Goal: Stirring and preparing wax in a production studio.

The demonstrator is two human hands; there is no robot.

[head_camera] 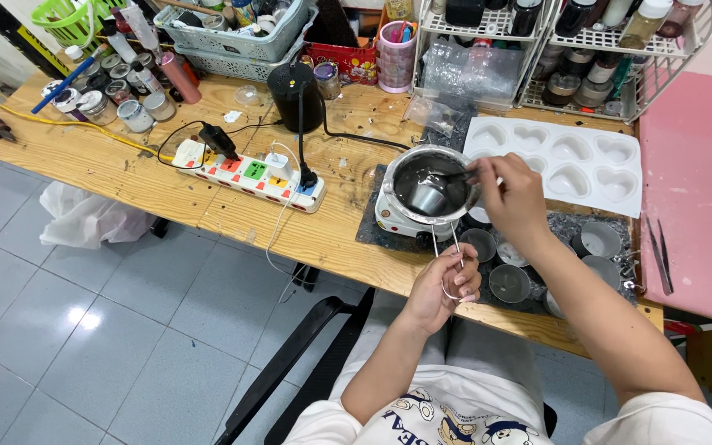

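Hands: two, lower centre – left hand [445, 290], right hand [514, 198].
Melting pot [432, 183]: one, centre, on one small white hotplate [397, 218].
Heart mould tray [555, 161]: one, centre right; six cavities seen, more possibly hidden by hand.
Small round tins [509, 283]: about five visible, lower right; some hidden by arm.
Power strip [250, 174]: one, centre left.
Black jar [293, 96]: one, upper centre.
Wire racks [620, 41]: two, upper right.
Plastic baskets [236, 37]: two stacked, upper left.

Wooden workbench [125, 165] over glossy grey floor tiles [84, 330], black chair [290, 363] tucked beneath
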